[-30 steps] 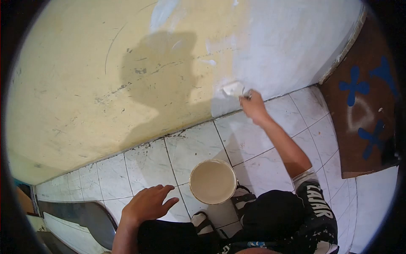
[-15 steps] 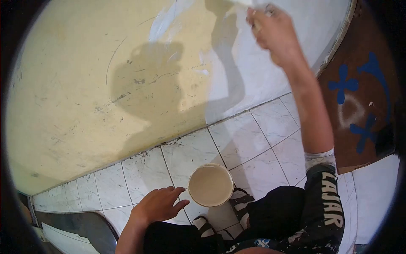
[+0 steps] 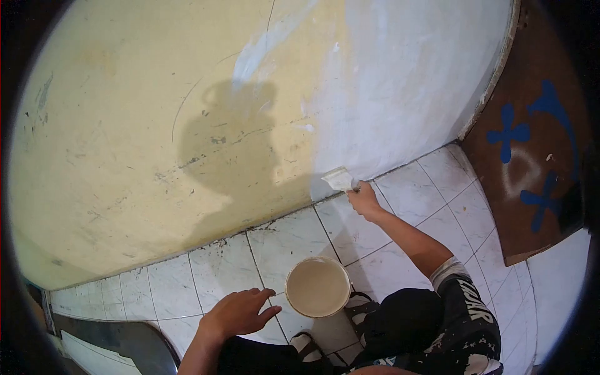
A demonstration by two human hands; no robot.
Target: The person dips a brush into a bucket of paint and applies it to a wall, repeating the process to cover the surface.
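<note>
My right hand [image 3: 364, 201] is closed around the handle of a wide paintbrush [image 3: 339, 179], low by the foot of the wall. The brush's pale bristles point up and left, over the white-painted part of the wall [image 3: 400, 87]. Just left of it, the wall is still yellow [image 3: 144, 156], with scuffs and a few white streaks. Between my feet and the wall stands a round bucket [image 3: 319, 287] of creamy off-white paint. My left hand [image 3: 240, 314] hovers close to the bucket's left side, fingers stretched and thumb apart, holding nothing.
White floor tiles [image 3: 287, 237] with dark joints and bits of debris run along the wall. At the right leans a brown panel [image 3: 500, 181] with blue shapes. A dark, curved-edged object [image 3: 144, 340] lies at lower left. My sandalled feet [image 3: 306, 345] are beside the bucket.
My right hand has come down with the paintbrush from high on the wall to near its bottom edge. My left hand keeps its pose by the bucket; the view has shifted slightly.
</note>
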